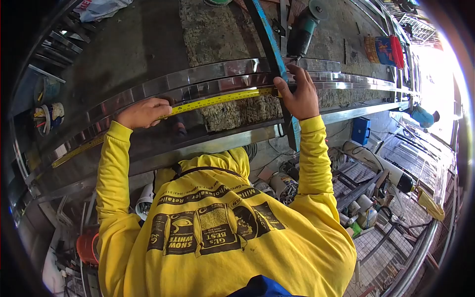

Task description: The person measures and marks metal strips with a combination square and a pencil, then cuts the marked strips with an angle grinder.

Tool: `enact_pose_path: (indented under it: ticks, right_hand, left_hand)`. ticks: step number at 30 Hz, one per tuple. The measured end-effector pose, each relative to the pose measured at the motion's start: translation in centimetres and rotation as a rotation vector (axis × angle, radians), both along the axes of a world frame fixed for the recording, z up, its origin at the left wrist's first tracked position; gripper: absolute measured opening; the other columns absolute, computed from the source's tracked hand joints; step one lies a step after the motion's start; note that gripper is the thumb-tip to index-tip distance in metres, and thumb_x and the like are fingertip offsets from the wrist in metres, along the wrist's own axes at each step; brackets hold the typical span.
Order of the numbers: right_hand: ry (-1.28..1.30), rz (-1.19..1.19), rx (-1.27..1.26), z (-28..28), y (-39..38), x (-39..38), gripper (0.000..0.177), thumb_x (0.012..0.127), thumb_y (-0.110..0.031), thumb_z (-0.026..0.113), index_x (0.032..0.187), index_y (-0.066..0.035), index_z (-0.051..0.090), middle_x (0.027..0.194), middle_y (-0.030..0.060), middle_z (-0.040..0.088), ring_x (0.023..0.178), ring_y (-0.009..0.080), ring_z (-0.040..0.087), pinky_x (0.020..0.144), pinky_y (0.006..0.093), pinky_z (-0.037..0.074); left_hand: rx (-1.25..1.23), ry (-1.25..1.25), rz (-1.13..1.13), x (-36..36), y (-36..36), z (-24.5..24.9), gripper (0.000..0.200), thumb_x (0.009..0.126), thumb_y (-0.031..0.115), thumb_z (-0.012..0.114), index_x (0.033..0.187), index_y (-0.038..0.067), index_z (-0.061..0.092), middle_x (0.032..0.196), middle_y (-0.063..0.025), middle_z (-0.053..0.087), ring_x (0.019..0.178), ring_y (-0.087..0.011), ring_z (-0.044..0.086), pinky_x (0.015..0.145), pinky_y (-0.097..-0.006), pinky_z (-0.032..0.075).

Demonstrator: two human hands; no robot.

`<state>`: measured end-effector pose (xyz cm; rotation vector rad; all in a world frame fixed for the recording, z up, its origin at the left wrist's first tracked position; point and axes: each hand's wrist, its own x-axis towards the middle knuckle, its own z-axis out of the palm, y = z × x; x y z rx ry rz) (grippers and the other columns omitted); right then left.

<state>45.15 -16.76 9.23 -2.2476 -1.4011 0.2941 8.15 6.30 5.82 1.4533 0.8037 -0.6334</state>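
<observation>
My left hand [143, 113] is closed on a yellow tape measure [215, 101], with its fingers bent over the blade. The blade lies along shiny metal tubes [208, 84], running from the lower left to beside my right hand [301, 93]. There my right thumb lies across a long black bar with a blue edge [273, 47], and the fingers bend over the tubes to its right. This bar crosses the tubes and the tape at a steep angle. Part of the tape's end is hidden near the bar and my right hand.
An angle grinder [307, 32] lies beyond the tubes, near a red-rimmed bucket [383, 51]. A metal beam [237, 138] runs in front of my body. At the right are a blue box [361, 129], a gas cylinder [391, 171] and wire mesh. A person [423, 117] is far right.
</observation>
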Motion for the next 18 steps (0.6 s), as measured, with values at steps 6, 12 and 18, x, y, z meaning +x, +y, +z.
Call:
enact_pose_path:
  ticks: [6, 12, 18]
  right_hand:
    - [-0.012, 0.008, -0.006, 0.3, 0.2, 0.0, 0.052, 0.093, -0.052, 0.071, 0.109, -0.003, 0.072, 0.099, 0.019, 0.068, 0.097, 0.0409, 0.065, 0.086, 0.0473, 0.052]
    - [0.023, 0.001, -0.012, 0.4, 0.4, 0.0, 0.046, 0.093, -0.049, 0.071, 0.09, -0.004, 0.076, 0.086, 0.0151, 0.067, 0.087, 0.0377, 0.066, 0.08, 0.0456, 0.052]
    - [0.044, 0.013, -0.004, 0.2, -0.1, 0.4, 0.045, 0.092, -0.048, 0.073, 0.088, -0.004, 0.075, 0.084, 0.0152, 0.067, 0.08, 0.0373, 0.066, 0.073, 0.0453, 0.052]
  left_hand:
    - [-0.004, -0.036, 0.028, -0.2, -0.3, -0.9, 0.034, 0.101, 0.039, 0.056, 0.102, 0.007, 0.066, 0.066, 0.001, 0.053, 0.055, -0.0076, 0.049, 0.049, -0.0263, 0.038]
    - [0.552, -0.517, 0.092, 1.1, -2.4, -1.3, 0.032, 0.093, 0.031, 0.068, 0.11, 0.004, 0.068, 0.092, -0.0113, 0.068, 0.083, -0.0237, 0.068, 0.075, -0.0352, 0.052]
    - [0.963, -0.755, 0.049, 13.9, -12.5, 3.8, 0.042, 0.085, 0.023, 0.074, 0.121, 0.003, 0.067, 0.113, -0.0138, 0.066, 0.109, -0.0324, 0.062, 0.097, -0.0456, 0.049]
